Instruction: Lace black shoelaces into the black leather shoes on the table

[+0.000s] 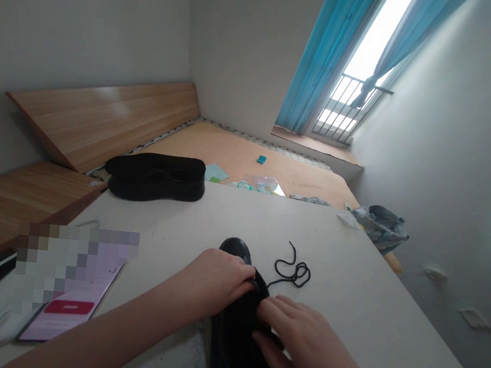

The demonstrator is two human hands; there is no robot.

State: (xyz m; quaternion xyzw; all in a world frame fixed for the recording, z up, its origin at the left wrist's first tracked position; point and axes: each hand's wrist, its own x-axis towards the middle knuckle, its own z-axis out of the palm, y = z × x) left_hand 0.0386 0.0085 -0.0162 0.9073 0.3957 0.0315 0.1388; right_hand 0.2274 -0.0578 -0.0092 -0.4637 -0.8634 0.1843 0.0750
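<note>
A black shoe (242, 346) lies lengthwise before me on the white table, its shiny toe (236, 247) pointing away. My left hand (219, 280) is closed on the upper near the lacing, with thumb and finger pinched at its edge. On the other side, my right hand (296, 328) grips the shoe's right flank, fingers bent against the dark material. Whether either hand also pinches a lace is hidden. A loose black shoelace (292, 278) trails from the shoe and curls on the tabletop to the right.
Another black shoe (158, 187) rests at the table's back left, with a flat dark piece along its top. A phone-like screen (73, 306) lies at the left, partly blurred. Behind the white table (373, 300) are small plastic packets (267, 184) and a bag (380, 226).
</note>
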